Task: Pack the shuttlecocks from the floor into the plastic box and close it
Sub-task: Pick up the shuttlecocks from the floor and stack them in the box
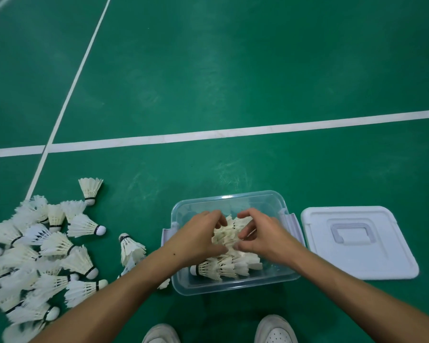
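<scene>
A clear plastic box (255, 198) stands open on the green floor and holds several white shuttlecocks, some nested in a row (223, 267) along its near side. Over the box, my left hand (198, 236) and my right hand (263, 235) both curl their fingers round a stack of shuttlecocks (227, 235) between them. The white lid (357, 241) lies flat on the floor just right of the box. A pile of loose shuttlecocks (42, 251) covers the floor at the left, and a few (130, 248) lie close to the box's left side.
White court lines (233, 133) cross the floor beyond the box, one running diagonally at the left. My two white shoes (275, 329) show at the bottom edge, close to the box.
</scene>
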Motion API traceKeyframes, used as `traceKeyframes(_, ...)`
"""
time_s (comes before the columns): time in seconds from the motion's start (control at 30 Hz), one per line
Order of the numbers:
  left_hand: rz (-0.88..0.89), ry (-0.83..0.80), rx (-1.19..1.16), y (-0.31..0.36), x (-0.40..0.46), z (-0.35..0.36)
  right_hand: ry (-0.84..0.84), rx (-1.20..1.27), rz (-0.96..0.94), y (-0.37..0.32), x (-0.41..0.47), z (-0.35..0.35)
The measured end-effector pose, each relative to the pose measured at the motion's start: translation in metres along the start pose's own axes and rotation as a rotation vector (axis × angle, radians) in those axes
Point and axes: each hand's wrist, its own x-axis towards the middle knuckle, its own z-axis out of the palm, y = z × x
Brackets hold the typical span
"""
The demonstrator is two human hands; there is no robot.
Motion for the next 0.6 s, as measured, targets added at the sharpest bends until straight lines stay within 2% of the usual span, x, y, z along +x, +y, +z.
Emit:
traceKeyframes(0.1,0.019,0.137,-0.286,0.005,-0.017,-0.024,0.056,-0.019,-0.026,-0.016,-0.007,-0.017)
traceKeyframes(0.2,0.030,0.279,-0.405,0.003,-0.035,-0.050,0.124,-0.069,-0.105,-0.042,-0.012,-0.028)
traceKeyframes(0.37,0.007,0.455,-0.398,-0.026,-0.070,-0.090,0.129,-0.079,-0.251,-0.094,-0.002,-0.018)
traceKeyframes(0.6,-0.161,0.521,-0.291,-0.105,-0.140,-0.118,-0.010,-0.134,-0.437,-0.173,0.020,0.049)
